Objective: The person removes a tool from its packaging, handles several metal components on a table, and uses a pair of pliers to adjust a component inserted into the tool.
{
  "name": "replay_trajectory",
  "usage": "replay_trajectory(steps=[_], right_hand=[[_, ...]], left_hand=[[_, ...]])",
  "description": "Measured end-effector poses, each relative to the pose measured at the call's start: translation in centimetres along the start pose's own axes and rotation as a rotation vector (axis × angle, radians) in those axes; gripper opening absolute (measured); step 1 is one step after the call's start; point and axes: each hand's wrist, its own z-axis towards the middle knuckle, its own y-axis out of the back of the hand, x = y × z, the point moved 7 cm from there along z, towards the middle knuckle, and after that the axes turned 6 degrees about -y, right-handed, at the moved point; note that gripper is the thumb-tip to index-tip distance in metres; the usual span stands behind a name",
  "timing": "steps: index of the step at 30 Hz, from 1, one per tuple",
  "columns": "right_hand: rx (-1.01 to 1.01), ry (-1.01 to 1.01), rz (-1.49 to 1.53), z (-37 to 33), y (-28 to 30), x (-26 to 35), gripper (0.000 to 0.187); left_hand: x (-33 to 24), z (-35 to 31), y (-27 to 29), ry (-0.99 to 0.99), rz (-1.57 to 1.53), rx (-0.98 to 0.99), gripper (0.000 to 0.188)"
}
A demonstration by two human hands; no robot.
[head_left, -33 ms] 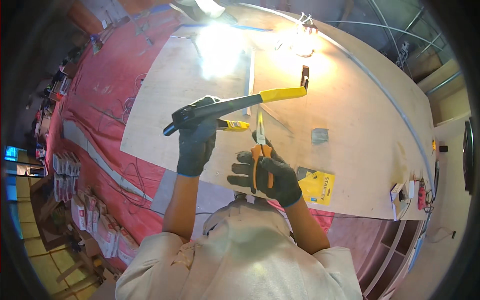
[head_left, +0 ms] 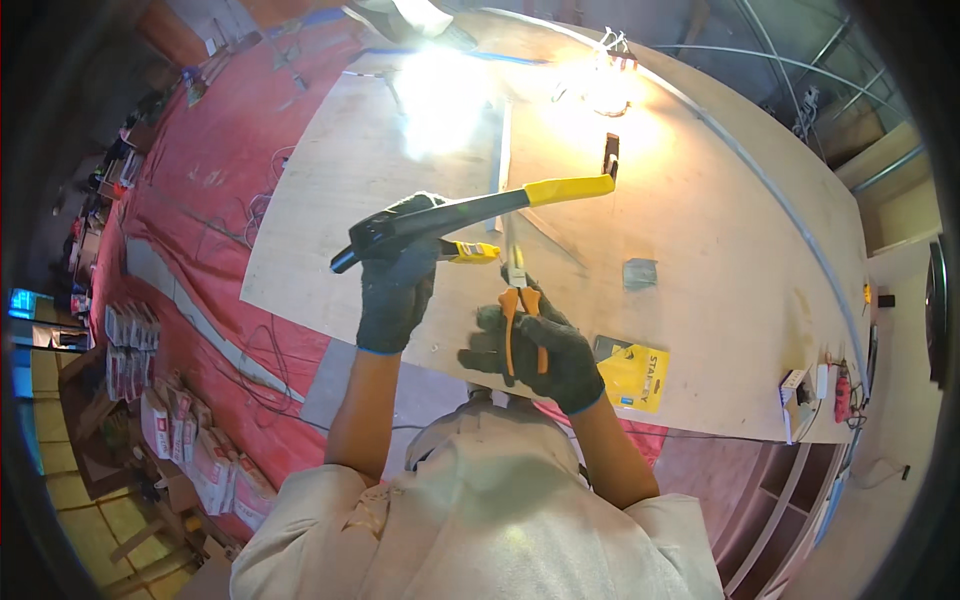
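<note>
My left hand [head_left: 394,290], in a dark glove, is closed around a black hand riveter [head_left: 440,222] with yellow grips. Its long arm reaches to the right above the board, and the shorter yellow-ended part [head_left: 470,252] sticks out beside my fingers. In my gloved right hand [head_left: 555,355] is a pair of long-nose pliers [head_left: 512,315] with orange handles, jaws pointing away from me. The handles lie across the palm, with several fingers stretched out to the left. The pliers' tips are just right of the shorter yellow end; I cannot tell whether they touch.
Beneath my hands spreads a large pale board [head_left: 720,300]. On it lie a yellow package [head_left: 635,375], a grey piece [head_left: 640,273] and a bright lamp [head_left: 608,92]. Red sheeting [head_left: 200,190] covers the left side, with stacked packs [head_left: 205,455] and loose cables [head_left: 270,370].
The pliers' jaws have shifted slightly left and their tips look darker. My left hand and the riveter have moved a little to the right.
</note>
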Motion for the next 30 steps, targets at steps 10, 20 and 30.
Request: replay_trajectory(steps=[10, 20, 30], right_hand=[[-0.376, 0.265, -1.417, 3.0, -2.6, 1.9, 0.068], [-0.443, 0.252, -1.322, 3.2, -1.5, 1.7, 0.058], [-0.362, 0.218, -1.060, 2.8, -0.4, 0.3, 0.058]], left_hand=[[-0.1, 0.0, -1.5, -0.109, 0.048, 0.017, 0.048], [-0.9, 0.0, -1.9, -0.138, 0.083, 0.008, 0.066], [-0.4, -0.4, -2.3, -0.151, 0.054, 0.029, 0.075]])
